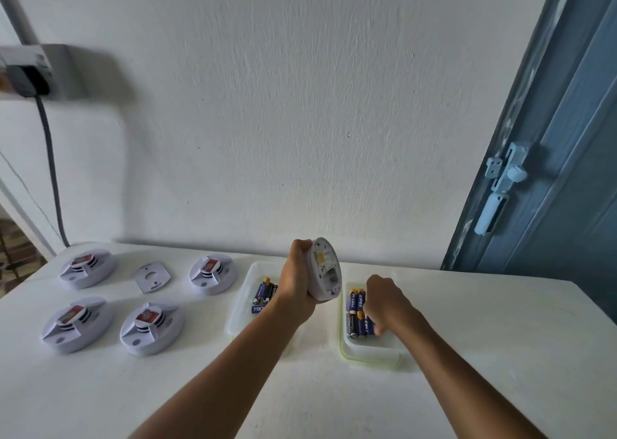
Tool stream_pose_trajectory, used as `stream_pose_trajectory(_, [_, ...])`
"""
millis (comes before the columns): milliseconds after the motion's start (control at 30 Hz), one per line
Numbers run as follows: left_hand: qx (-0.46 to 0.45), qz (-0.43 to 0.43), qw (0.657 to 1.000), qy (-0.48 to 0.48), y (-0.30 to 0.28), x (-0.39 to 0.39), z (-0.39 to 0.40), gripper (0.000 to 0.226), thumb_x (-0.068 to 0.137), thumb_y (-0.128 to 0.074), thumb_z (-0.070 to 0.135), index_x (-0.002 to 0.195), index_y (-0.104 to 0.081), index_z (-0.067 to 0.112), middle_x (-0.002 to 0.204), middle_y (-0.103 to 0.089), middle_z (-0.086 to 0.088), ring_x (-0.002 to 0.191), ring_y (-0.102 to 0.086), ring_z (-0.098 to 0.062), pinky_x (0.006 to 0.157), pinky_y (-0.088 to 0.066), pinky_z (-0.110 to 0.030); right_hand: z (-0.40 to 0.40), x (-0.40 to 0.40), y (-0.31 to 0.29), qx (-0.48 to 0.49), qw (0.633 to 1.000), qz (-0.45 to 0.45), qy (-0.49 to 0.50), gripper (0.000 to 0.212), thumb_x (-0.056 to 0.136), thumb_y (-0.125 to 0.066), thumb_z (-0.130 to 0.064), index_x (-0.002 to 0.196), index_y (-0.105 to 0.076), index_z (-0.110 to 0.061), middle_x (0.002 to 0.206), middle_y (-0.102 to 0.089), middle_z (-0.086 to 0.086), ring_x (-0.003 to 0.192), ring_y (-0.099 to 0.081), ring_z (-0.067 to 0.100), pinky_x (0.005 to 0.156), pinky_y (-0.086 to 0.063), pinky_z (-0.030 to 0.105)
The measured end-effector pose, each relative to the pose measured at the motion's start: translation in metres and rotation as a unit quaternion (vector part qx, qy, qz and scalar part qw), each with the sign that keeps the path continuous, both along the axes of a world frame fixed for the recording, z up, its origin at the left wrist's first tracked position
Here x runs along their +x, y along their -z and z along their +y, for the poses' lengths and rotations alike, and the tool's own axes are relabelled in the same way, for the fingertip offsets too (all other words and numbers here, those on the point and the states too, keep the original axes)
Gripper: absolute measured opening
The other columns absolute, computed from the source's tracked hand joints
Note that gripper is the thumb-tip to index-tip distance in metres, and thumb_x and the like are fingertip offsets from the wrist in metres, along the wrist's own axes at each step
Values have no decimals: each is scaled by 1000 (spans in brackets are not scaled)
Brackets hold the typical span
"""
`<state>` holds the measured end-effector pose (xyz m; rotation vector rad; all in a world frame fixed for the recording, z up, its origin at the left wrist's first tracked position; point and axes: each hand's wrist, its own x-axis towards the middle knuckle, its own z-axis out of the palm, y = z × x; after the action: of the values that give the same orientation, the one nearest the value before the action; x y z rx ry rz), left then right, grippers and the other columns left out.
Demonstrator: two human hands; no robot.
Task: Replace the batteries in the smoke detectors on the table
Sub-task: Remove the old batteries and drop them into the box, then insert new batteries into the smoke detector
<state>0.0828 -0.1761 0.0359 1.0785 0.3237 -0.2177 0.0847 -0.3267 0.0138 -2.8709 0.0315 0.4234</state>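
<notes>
Detector up in my left hand, right hand down among the batteries.
My left hand has its grip clamped on the smoke detector, lifted on edge near the tabletop's far edge; my right hand curls onto batteries in the green-rimmed tray.

**White surface set against the wall**

A white surface stands against a pale wall. On its left part lie four round white smoke detectors, in two rows: back left detector, back right detector, front left detector, front right detector. A small white mounting plate lies between the two back ones. Toward the middle stand two shallow clear trays, side by side: the left tray and the green-rimmed right tray, each holding blue batteries.
</notes>
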Motion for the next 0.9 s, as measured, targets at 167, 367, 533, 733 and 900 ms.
stream_pose_trajectory(167, [-13,0,1000,-3,0,-3,11,35,94,-39,40,105,-62,17,107,-60,-16,101,-56,-33,86,-46,-47,2,0,1,-23,1000,0,-2,38,84,-62,-2,68,-30,-15,104,-61,14,99,-65,30,65,-42,27])
stream_pose_trajectory(367, [-59,-27,998,-24,-5,0,50,39,94,-39,40,102,-64,11,101,-61,-17,98,-55,-32,94,-42,-46,23,-3,-15,-42,994,-100,-6,10,87,-47,-5,94,-51,-11,106,-62,8,99,-62,28,72,-42,29])
stream_pose_trajectory(533, [-76,-46,995,-48,-7,10,98,37,93,-40,39,97,-66,13,99,-62,-14,100,-56,-31,104,-38,-51,77,-6,-20,161,953,-218,-133,20,89,-53,-11,97,-71,-15,96,-73,5,89,-67,24,76,-50,29])
stream_pose_trajectory(733, [-56,-30,996,-66,-3,11,142,40,86,-48,42,107,-67,14,114,-63,-16,108,-59,-34,98,-44,-51,140,0,4,-47,952,-119,-279,24,83,-55,-7,105,-64,-10,106,-66,10,104,-58,30,86,-40,35])
stream_pose_trajectory(900, [-58,-16,996,-69,7,11,157,36,87,-49,40,106,-67,15,116,-64,-16,112,-60,-35,93,-48,-50,166,1,13,-162,943,-148,-249,23,87,-55,-8,110,-59,-6,109,-63,13,106,-57,32,95,-35,40])
